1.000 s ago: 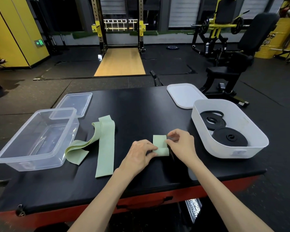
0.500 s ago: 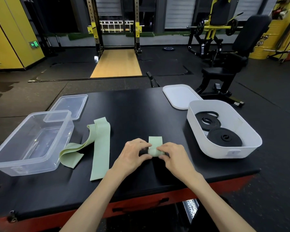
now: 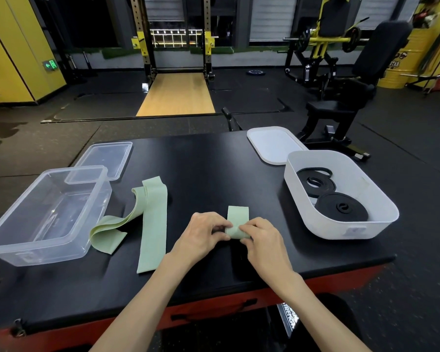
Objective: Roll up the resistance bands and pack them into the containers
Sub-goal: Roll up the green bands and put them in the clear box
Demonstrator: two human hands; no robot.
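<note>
Black gym table [image 3: 201, 161]: left hand [image 3: 201, 232] and right hand [image 3: 262, 240] both pinch the green band [image 3: 235, 224] at six o'clock; soft, springy, so best gripped at the roll's ends.

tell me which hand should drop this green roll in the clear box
Left, probably: the left hand pinches the green roll and the clear box sits on that side.
</note>
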